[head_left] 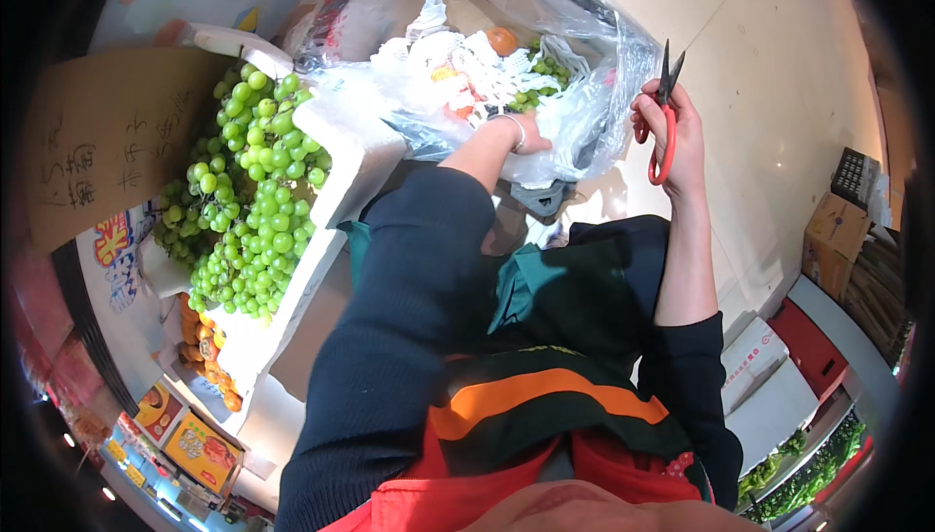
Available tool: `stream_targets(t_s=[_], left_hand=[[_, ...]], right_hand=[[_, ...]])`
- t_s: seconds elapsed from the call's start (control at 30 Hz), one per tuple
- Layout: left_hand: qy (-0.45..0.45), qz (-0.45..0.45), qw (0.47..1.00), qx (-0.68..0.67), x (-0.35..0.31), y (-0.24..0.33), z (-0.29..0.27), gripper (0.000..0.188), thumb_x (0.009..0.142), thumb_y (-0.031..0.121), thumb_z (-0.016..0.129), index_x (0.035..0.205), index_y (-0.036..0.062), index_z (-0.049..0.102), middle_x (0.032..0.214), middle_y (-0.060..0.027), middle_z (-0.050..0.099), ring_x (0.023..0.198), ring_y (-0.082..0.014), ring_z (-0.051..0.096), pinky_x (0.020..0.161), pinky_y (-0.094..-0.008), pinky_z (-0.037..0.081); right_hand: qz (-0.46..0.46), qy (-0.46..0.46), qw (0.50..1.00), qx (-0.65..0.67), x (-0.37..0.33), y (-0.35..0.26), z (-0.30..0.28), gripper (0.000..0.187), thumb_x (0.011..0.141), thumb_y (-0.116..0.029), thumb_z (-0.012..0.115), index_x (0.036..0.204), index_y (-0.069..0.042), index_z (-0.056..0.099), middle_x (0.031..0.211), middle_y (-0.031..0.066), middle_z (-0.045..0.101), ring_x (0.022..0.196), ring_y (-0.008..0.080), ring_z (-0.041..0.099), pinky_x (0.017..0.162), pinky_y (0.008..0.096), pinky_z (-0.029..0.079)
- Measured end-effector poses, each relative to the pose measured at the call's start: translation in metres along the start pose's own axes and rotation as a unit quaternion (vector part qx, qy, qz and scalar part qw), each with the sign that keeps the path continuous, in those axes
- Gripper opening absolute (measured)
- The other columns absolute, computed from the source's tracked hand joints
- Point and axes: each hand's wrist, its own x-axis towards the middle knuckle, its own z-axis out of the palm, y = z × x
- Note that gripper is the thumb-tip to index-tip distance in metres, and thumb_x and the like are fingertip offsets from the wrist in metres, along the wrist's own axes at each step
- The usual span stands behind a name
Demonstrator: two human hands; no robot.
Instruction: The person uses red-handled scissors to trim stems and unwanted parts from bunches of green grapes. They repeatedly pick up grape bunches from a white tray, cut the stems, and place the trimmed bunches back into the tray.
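Note:
My right hand (682, 133), raised at the right of the plastic-lined bin, grips a pair of scissors (667, 113) with red handles and dark blades pointing up. My left hand (526, 133) reaches over the near edge of the bin's clear plastic liner (594, 147). Its fingers are mostly hidden, so I cannot tell what they touch. Just beyond it, inside the bin, lie white foam fruit nets (467, 60), some green grapes (551, 69) and a round orange fruit (502, 41).
Left of the bin, large bunches of green grapes (263, 162) fill a white foam box (336, 157), with a cardboard sign (107, 143) behind. Orange fruits (206, 347) lie below them. Cardboard boxes (836, 225) and a white carton (765, 366) stand at the right on the pale floor (769, 113).

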Motion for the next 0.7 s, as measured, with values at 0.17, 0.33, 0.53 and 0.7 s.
stream_targets(t_s=[0.17,0.33,0.53,0.7], left_hand=[[-0.106,0.114,0.987,0.029,-0.041,0.048,0.017,0.081,0.085,0.028,0.050,0.145,-0.0074,0.009,0.118,-0.0299,0.057,0.111,-0.0361,0.057,0.095,-0.0371,0.042],[-0.160,0.191,0.968,0.027,-0.037,0.031,-0.010,0.065,0.085,0.029,0.050,0.141,0.0019,0.032,0.115,-0.0216,0.061,0.107,-0.0328,0.059,0.094,-0.0356,0.043],[0.164,-0.060,0.977,0.121,0.053,0.000,-0.042,0.040,0.085,0.014,0.049,0.125,0.0172,0.056,0.133,-0.0121,0.051,0.122,-0.0285,0.049,0.099,-0.0472,0.039],[0.183,0.049,0.939,0.288,0.082,-0.006,0.001,0.053,0.086,0.020,0.050,0.138,0.0265,0.043,0.151,-0.0079,0.031,0.142,-0.0290,0.022,0.110,-0.0597,0.015]], right_hand=[[-0.003,-0.010,1.000,0.027,0.002,-0.003,-0.009,0.017,0.090,-0.013,0.062,0.102,-0.003,0.055,0.082,0.0033,0.059,0.070,0.0086,0.055,0.059,0.0219,0.043],[-0.002,-0.014,1.000,0.026,0.002,-0.007,-0.009,0.016,0.090,-0.012,0.062,0.101,-0.003,0.056,0.082,0.0032,0.059,0.071,0.0090,0.055,0.062,0.0222,0.043],[-0.009,-0.025,1.000,0.015,0.003,-0.014,-0.002,0.016,0.088,-0.012,0.063,0.099,-0.002,0.056,0.083,0.0032,0.060,0.074,0.0097,0.056,0.065,0.0226,0.045],[0.011,-0.021,0.999,0.026,-0.002,-0.015,-0.006,0.020,0.087,-0.014,0.066,0.099,-0.001,0.056,0.083,0.0031,0.059,0.075,0.0096,0.056,0.067,0.0226,0.045]])
